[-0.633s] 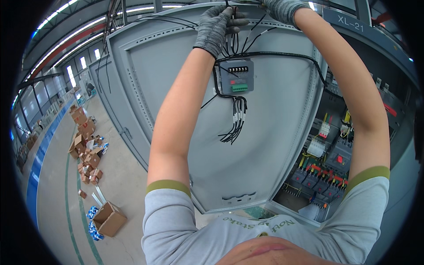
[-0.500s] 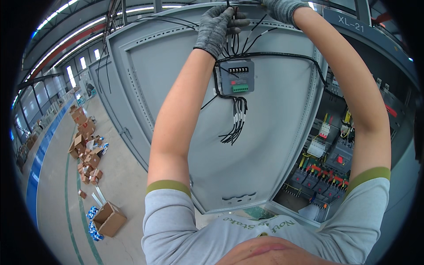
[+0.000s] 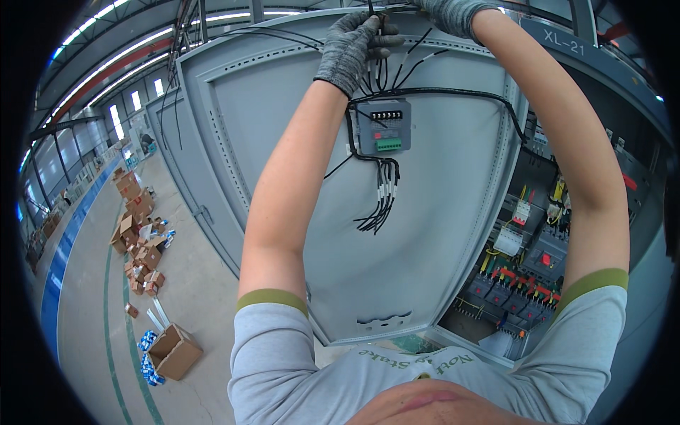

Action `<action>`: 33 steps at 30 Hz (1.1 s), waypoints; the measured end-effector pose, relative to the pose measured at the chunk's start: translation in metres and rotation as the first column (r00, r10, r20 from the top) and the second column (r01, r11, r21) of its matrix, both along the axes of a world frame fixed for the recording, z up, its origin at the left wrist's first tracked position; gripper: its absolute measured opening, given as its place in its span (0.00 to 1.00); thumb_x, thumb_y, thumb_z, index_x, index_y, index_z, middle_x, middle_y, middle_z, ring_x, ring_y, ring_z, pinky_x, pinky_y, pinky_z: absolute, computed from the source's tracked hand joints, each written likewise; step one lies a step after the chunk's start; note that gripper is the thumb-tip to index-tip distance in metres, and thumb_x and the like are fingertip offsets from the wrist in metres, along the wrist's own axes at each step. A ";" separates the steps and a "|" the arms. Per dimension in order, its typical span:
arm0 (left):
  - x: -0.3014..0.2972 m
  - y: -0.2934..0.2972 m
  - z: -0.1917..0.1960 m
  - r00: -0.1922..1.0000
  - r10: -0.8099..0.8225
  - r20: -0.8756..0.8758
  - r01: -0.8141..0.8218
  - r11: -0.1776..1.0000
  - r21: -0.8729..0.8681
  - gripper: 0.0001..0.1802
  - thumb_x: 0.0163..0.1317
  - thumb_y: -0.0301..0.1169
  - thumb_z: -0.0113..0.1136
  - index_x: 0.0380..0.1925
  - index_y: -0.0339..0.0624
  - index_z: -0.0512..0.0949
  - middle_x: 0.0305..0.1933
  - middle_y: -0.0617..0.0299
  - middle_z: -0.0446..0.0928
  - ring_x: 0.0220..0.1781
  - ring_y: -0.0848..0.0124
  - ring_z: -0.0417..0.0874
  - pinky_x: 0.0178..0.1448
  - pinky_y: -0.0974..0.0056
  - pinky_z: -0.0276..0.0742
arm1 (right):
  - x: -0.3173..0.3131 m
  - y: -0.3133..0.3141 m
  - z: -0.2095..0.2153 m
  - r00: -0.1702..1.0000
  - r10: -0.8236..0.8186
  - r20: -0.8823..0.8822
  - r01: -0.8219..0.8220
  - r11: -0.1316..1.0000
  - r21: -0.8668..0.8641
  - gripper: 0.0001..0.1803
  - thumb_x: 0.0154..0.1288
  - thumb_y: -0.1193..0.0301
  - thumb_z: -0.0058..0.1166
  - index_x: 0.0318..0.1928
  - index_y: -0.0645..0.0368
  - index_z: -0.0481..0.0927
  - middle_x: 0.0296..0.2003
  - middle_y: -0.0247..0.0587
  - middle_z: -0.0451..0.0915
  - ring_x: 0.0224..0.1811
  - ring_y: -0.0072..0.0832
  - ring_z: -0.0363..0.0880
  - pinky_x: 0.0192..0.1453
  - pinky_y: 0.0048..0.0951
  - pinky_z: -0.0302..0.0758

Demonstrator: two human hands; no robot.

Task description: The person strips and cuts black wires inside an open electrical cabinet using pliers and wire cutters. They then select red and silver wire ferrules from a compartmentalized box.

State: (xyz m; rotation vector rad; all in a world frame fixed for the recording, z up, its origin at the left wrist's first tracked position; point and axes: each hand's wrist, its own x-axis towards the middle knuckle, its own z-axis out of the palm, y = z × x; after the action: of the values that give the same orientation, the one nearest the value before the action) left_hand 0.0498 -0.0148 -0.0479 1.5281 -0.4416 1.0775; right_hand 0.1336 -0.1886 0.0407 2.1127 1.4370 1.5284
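Note:
Both my arms reach up to the top of a grey cabinet door (image 3: pixel 425 283). My left hand (image 3: pixel 354 51), in a grey knit glove, is closed with thumb and fingers pinching thin black wires (image 3: pixel 383 71) near the door's upper edge. My right hand (image 3: pixel 455 17), gloved alike, is just right of it; its fingers are largely cut off by the picture's top edge. Below the left hand, a black cable bundle (image 3: pixel 453 89) runs across the door. Under that sits a grey device (image 3: pixel 384 126) with a green terminal block. Loose wire ends with white sleeves (image 3: pixel 382 195) hang beneath it.
At right, the open cabinet holds breakers (image 3: pixel 547 256) and coloured wiring. Another grey door panel (image 3: pixel 185 163) is at left. Cardboard boxes (image 3: pixel 139 205) lie along the floor, and an open carton (image 3: pixel 177 352) stands beside blue-and-white packing at lower left.
The view has shifted very slightly. My left hand keeps its pinch on the wires, and my right hand stays at the top edge.

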 end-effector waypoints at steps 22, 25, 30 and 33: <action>0.001 0.004 0.001 0.998 -0.043 -0.044 0.042 0.999 -0.027 0.12 0.70 0.31 0.55 0.49 0.38 0.77 0.44 0.50 0.83 0.41 0.62 0.88 0.29 0.71 0.82 | 0.009 0.006 0.011 0.998 0.024 -0.063 -0.027 0.998 -0.054 0.16 0.59 0.74 0.51 0.49 0.54 0.80 0.43 0.53 0.83 0.44 0.47 0.84 0.47 0.42 0.80; 0.002 0.008 0.001 0.993 -0.119 0.006 0.119 0.992 -0.031 0.11 0.70 0.31 0.55 0.46 0.35 0.76 0.40 0.50 0.83 0.36 0.60 0.89 0.27 0.70 0.83 | 0.024 0.020 0.006 0.992 0.005 -0.128 -0.005 1.000 -0.001 0.17 0.65 0.74 0.51 0.55 0.51 0.77 0.38 0.47 0.83 0.40 0.40 0.84 0.45 0.41 0.80; -0.002 0.003 0.002 0.997 -0.046 -0.062 0.042 0.997 -0.066 0.13 0.70 0.33 0.55 0.48 0.38 0.77 0.43 0.52 0.83 0.40 0.63 0.88 0.30 0.71 0.82 | 0.023 0.016 0.009 0.992 0.036 -0.120 -0.036 0.999 0.005 0.16 0.73 0.62 0.40 0.51 0.52 0.78 0.42 0.47 0.83 0.43 0.40 0.83 0.49 0.38 0.79; -0.002 0.002 0.002 0.996 -0.060 -0.063 0.056 0.996 -0.067 0.12 0.70 0.33 0.55 0.48 0.38 0.77 0.42 0.53 0.83 0.40 0.64 0.88 0.29 0.71 0.82 | 0.031 0.020 0.012 0.990 0.076 -0.123 -0.078 0.997 -0.013 0.14 0.71 0.66 0.42 0.51 0.53 0.77 0.43 0.46 0.83 0.44 0.40 0.83 0.49 0.39 0.79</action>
State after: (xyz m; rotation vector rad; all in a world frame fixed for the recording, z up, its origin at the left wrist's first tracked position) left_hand 0.0481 -0.0130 -0.0457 1.4797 -0.4004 0.9857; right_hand 0.1650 -0.1688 0.0525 2.1994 1.5839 1.4282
